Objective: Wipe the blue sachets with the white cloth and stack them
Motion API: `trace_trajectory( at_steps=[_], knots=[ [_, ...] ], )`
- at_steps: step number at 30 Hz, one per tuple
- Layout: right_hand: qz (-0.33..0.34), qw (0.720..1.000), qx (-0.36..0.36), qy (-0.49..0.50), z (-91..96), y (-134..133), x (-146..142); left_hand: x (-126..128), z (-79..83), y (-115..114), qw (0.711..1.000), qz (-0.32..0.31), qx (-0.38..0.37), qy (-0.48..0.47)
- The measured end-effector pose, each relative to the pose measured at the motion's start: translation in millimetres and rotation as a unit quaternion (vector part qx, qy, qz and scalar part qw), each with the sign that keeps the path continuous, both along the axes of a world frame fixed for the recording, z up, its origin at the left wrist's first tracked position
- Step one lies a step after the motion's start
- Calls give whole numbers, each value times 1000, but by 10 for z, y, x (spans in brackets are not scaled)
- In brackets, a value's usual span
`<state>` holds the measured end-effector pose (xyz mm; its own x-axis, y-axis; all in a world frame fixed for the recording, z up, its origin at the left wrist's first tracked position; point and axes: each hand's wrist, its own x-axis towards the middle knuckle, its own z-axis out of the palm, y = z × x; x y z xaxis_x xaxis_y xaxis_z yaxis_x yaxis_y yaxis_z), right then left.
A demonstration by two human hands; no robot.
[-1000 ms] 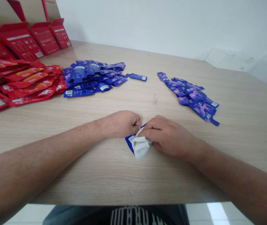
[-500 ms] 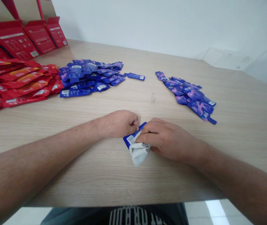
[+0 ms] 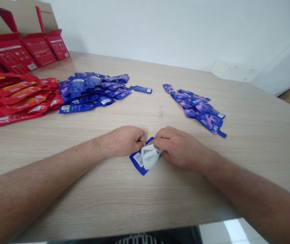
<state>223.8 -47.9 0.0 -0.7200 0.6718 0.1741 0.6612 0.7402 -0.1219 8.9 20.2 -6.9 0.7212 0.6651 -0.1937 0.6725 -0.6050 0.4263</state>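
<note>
A blue flat packet [image 3: 137, 160] with a barcode lies on the wooden table [image 3: 145, 200] between my hands. My left hand [image 3: 124, 140] is closed, pinching the packet's upper left edge. My right hand [image 3: 179, 147] is closed around a crumpled white cloth [image 3: 149, 156] that rests on the packet. Most of the packet is hidden under the cloth and my fingers.
A heap of blue packets [image 3: 91, 89] lies at the back left, with one stray packet [image 3: 142, 89] beside it. A second blue pile [image 3: 198, 108] lies at the back right. Red packets [image 3: 15, 96] and open red cartons [image 3: 22, 51] fill the far left.
The white cloth has bunched up and moved a little up over the packet under my right hand. More of the packet's barcode end shows. My left hand has kept its grip.
</note>
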Motion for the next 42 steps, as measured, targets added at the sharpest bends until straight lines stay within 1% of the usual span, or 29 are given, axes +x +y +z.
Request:
trace_trajectory(
  at_steps=[2, 3, 7, 8, 9, 12, 13, 15, 18, 19, 20, 23, 25, 27, 29, 30, 31, 32, 35, 36, 38, 41, 42],
  knots=[
    [-28, 1000, 12, 4, -12, 10, -7, -1, -9, 1, 1000, 0, 1, -4],
    [-23, 1000, 15, 7, -15, -2, -24, -3, -13, 3, 1000, -1, 0, -7],
    [67, 998, -2, 0, 5, -69, -68, -12, -22, 7, 1000, -4, -6, -12],
    [73, 997, -8, -4, 14, -67, -56, -13, -23, 5, 1000, -2, -6, -11],
    [65, 998, -11, -6, 20, -55, -37, -12, -23, 3, 1000, 1, -5, -10],
    [-5, 1000, 0, -3, 13, -4, 6, -10, -18, -4, 1000, 6, 0, -9],
    [-19, 1000, 6, 1, 5, 2, 3, -10, -17, -5, 1000, 6, 1, -9],
    [-7, 1000, 12, 10, -7, -14, -24, -12, -15, -3, 1000, 5, 2, -12],
    [55, 998, -1, 2, 2, -56, -54, -16, -19, 3, 1000, 1, -5, -13],
    [62, 998, -8, -4, 10, -58, -47, -16, -20, 3, 1000, 1, -7, -12],
    [55, 998, -12, -9, 18, -51, -33, -15, -19, 2, 1000, 3, -8, -12],
    [-10, 1000, -1, -10, 26, -13, 3, -9, -6, -9, 1000, 6, -5, -9],
    [-25, 1000, 9, -6, 19, -15, -12, -6, 7, -14, 1000, 5, -5, -7],
    [3, 1000, 10, -1, 16, -46, -48, -6, 14, -13, 1000, 1, -7, -6],
    [51, 999, 1, -4, 22, -73, -67, -8, 13, -8, 1000, -3, -8, -6],
    [65, 998, -4, -8, 28, -74, -62, -8, 10, -6, 1000, -4, -7, -5],
    [64, 998, -8, -13, 34, -64, -47, -7, 6, -5, 1000, -4, -5, -4],
    [51, 998, -9, -18, 38, -47, -28, -7, 2, -5, 1000, -1, -3, -3],
    [-18, 1000, 6, -22, 34, 5, 9, -4, -3, -10, 1000, 5, 2, -4],
    [-26, 999, 11, -19, 29, 7, 3, -5, -2, -11, 1000, 5, 2, -5],
    [-7, 1000, 13, -13, 21, -21, -30, -7, 3, -11, 1000, 1, 2, -8],
    [52, 998, -2, -18, 30, -73, -61, -10, 12, -9, 1000, -6, -1, -8],
    [56, 998, -7, -22, 36, -74, -53, -9, 13, -10, 1000, -5, -4, -7]
  ],
)
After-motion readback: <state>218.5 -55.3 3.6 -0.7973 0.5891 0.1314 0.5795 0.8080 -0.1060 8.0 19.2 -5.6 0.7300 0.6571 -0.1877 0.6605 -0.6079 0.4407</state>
